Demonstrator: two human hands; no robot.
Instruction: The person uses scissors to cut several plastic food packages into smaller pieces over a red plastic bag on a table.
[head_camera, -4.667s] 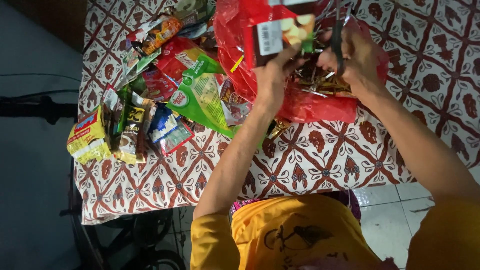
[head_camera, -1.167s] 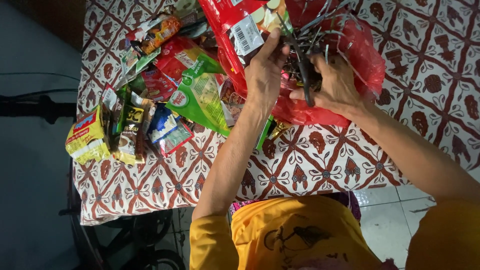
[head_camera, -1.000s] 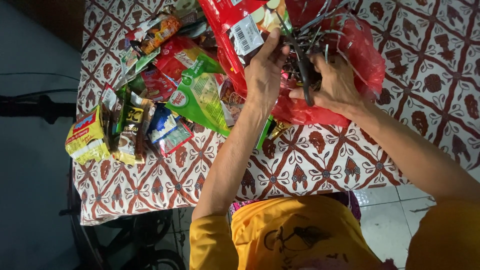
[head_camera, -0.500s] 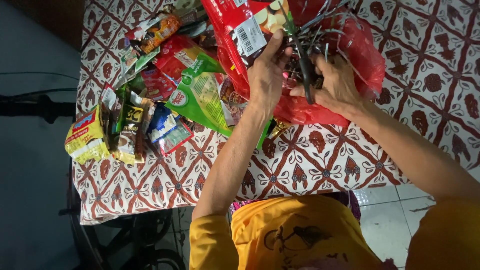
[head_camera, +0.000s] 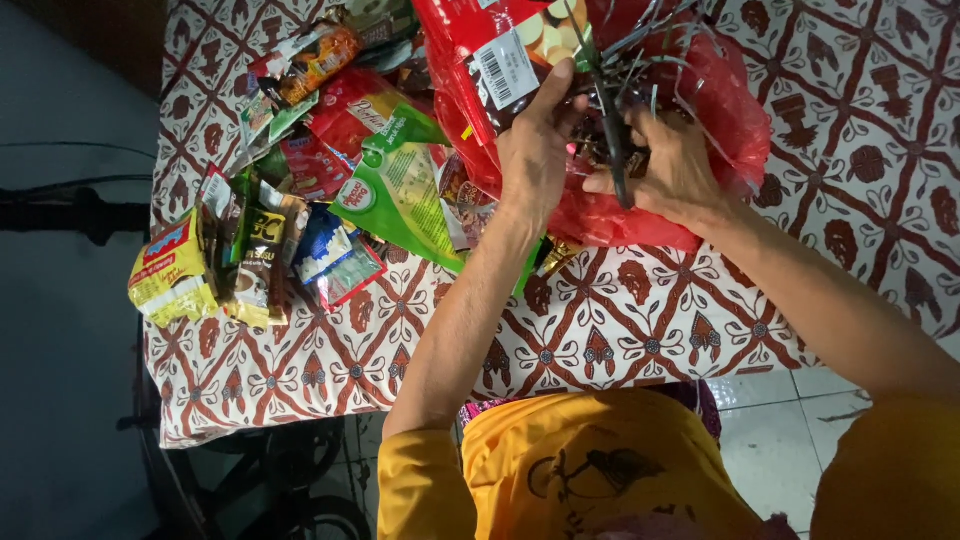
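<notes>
Nearest the camera, a yellow shirt (head_camera: 590, 470) fills the bottom edge, and both bare forearms reach up from it over a table covered by a brown-and-white patterned cloth (head_camera: 620, 330).

Further up, the left hand (head_camera: 535, 150) closes its fingers and thumb on the lower edge of a red snack packet (head_camera: 490, 55) with a white barcode label, holding it tilted above the table. Just beside it, the right hand (head_camera: 675, 170) grips a dark bundle of thin sticks (head_camera: 615, 110) that stands roughly upright between the two hands, its thin ends fanning out at the top. Both hands work over a crumpled red plastic bag (head_camera: 720, 110) that lies on the cloth beneath and behind them.

Off to the left, well apart from the hands, lies a loose spread of packets: a green sachet (head_camera: 395, 195) next to the left wrist, a blue one (head_camera: 325, 245), brown coffee sachets (head_camera: 262, 265), and a yellow packet (head_camera: 170, 275) at the table's edge. Farther back, an orange wrapper (head_camera: 320, 55) lies near the far corner.
</notes>
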